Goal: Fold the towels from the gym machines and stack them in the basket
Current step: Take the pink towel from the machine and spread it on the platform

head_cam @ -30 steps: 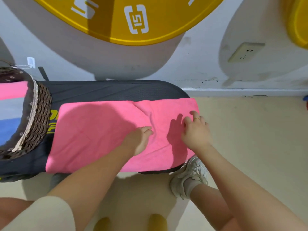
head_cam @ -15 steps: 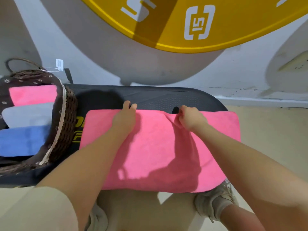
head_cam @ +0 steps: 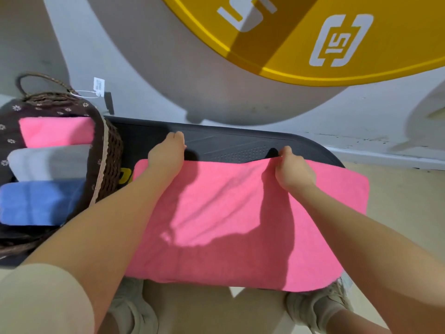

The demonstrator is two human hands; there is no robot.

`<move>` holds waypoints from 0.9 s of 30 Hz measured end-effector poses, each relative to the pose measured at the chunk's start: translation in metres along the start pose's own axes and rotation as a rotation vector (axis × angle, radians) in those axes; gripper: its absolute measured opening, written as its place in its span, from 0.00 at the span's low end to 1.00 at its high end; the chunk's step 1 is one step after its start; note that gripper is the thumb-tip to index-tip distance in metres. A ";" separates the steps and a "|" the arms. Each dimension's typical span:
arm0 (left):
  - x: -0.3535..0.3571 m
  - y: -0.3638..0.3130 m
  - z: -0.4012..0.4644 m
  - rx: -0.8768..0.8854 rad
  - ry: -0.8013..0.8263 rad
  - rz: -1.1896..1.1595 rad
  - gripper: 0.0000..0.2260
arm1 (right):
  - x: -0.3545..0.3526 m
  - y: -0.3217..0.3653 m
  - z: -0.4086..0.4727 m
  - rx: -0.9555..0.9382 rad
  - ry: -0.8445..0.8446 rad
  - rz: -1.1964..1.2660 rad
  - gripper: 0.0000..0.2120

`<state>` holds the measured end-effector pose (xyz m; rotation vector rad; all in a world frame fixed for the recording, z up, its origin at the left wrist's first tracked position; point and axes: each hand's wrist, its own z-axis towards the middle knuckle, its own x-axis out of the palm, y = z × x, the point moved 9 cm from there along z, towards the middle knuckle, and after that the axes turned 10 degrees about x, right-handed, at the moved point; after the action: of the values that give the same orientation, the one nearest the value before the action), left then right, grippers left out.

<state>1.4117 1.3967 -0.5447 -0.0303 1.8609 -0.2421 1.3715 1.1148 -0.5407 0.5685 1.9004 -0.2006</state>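
Note:
A pink towel [head_cam: 231,220] lies spread over a black padded bench [head_cam: 240,143]. My right hand [head_cam: 292,171] pinches the towel's far edge and lifts it slightly into a small peak. My left hand [head_cam: 167,156] is at the same far edge further left, fingers curled over it toward the bench; whether it grips the cloth is unclear. On the left end of the bench stands a dark wicker basket [head_cam: 109,150] holding a folded pink towel [head_cam: 56,131], a folded grey towel [head_cam: 48,161] and a folded blue towel [head_cam: 41,202].
A large yellow weight plate [head_cam: 313,37] leans against the white wall behind the bench. A paper tag [head_cam: 98,86] hangs from the basket handle. My two shoes [head_cam: 317,307] stand on the beige floor under the towel's near edge.
Both hands moved from the middle of the towel up to its far edge. My right hand has pinched the edge and raised it a little. The view shifted closer.

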 end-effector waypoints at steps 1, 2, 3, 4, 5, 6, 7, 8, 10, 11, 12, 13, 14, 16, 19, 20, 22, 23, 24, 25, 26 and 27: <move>0.004 0.004 -0.005 0.018 0.046 0.048 0.10 | 0.005 0.003 -0.005 -0.019 0.009 -0.025 0.13; 0.009 0.007 -0.010 0.038 0.087 0.100 0.13 | 0.009 0.008 -0.011 -0.043 0.013 -0.042 0.14; 0.013 0.012 -0.015 0.053 0.102 0.142 0.15 | 0.013 0.014 -0.017 -0.067 0.019 -0.054 0.15; 0.015 0.016 -0.018 0.063 0.101 0.179 0.15 | 0.017 0.021 -0.022 -0.092 0.030 -0.060 0.16; 0.015 0.020 -0.021 0.068 0.099 0.224 0.14 | 0.021 0.029 -0.027 -0.119 0.044 -0.061 0.17; 0.016 0.025 -0.022 0.064 0.099 0.272 0.13 | 0.026 0.038 -0.031 -0.149 0.063 -0.058 0.18; 0.016 0.028 -0.022 0.059 0.106 0.312 0.12 | 0.032 0.046 -0.035 -0.176 0.089 -0.053 0.19; 0.017 0.030 -0.023 0.065 0.121 0.341 0.12 | 0.037 0.054 -0.039 -0.198 0.115 -0.048 0.19; 0.014 0.028 -0.023 0.084 0.117 0.371 0.12 | 0.046 0.065 -0.046 -0.218 0.145 -0.056 0.22; 0.011 0.028 -0.022 0.094 0.094 0.378 0.11 | 0.049 0.069 -0.049 -0.220 0.144 -0.065 0.23; 0.005 0.030 -0.020 0.096 0.052 0.383 0.11 | 0.051 0.072 -0.050 -0.218 0.134 -0.066 0.25; -0.002 0.032 -0.018 0.096 -0.007 0.393 0.11 | 0.051 0.074 -0.051 -0.216 0.118 -0.051 0.27; -0.009 0.036 -0.016 0.085 -0.065 0.412 0.11 | 0.050 0.076 -0.051 -0.222 0.100 -0.018 0.28; -0.023 0.043 -0.012 0.054 -0.129 0.412 0.13 | 0.048 0.078 -0.054 -0.273 0.079 0.073 0.27; -0.028 0.054 -0.014 -0.059 -0.148 0.313 0.14 | 0.047 0.073 -0.062 -0.392 0.067 0.073 0.23; -0.018 0.053 -0.015 -0.086 -0.103 0.257 0.12 | 0.047 0.066 -0.063 -0.420 0.052 0.035 0.24; -0.008 0.030 -0.023 -0.067 -0.133 0.153 0.11 | 0.049 0.049 -0.066 -0.444 0.030 -0.035 0.29; -0.005 0.009 -0.028 -0.014 -0.152 0.103 0.12 | 0.049 0.038 -0.066 -0.425 0.026 -0.060 0.30; 0.000 -0.016 -0.034 0.058 -0.170 0.044 0.13 | 0.050 0.025 -0.065 -0.389 0.029 -0.075 0.29; 0.010 -0.044 -0.040 0.146 -0.157 -0.012 0.14 | 0.049 0.012 -0.062 -0.345 0.031 -0.081 0.27; 0.022 -0.072 -0.047 0.226 -0.097 -0.049 0.16 | 0.046 -0.001 -0.059 -0.291 0.020 -0.073 0.25; 0.036 -0.097 -0.053 0.279 -0.019 -0.076 0.17 | 0.039 -0.015 -0.054 -0.222 -0.004 -0.050 0.24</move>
<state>1.3405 1.3047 -0.5460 0.0888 1.7943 -0.5505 1.3075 1.1342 -0.5567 0.3708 1.9039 -0.0212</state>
